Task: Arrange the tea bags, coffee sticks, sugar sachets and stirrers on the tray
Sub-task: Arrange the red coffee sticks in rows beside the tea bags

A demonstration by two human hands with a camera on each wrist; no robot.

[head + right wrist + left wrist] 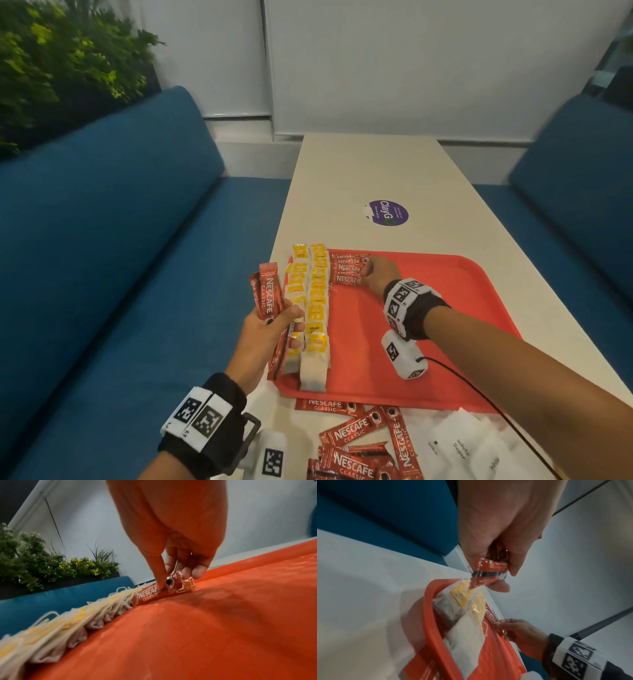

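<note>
A red tray (428,342) lies on the white table, with two rows of yellow-tagged tea bags (317,308) along its left side. Next to their far end lie red coffee sticks (347,269). My right hand (371,274) pinches the end of one coffee stick (154,595) lying flat on the tray (223,628) beside the tea bags (68,622). My left hand (274,322) grips a bunch of coffee sticks (269,291) upright, left of the tray; in the left wrist view the bunch (489,568) shows between my fingers (498,586).
Loose coffee sticks (359,442) and white sugar sachets (469,445) lie on the table in front of the tray. A purple sticker (387,213) marks the far table top. Blue sofas (120,257) flank both sides; a plant (61,65) stands at the back left.
</note>
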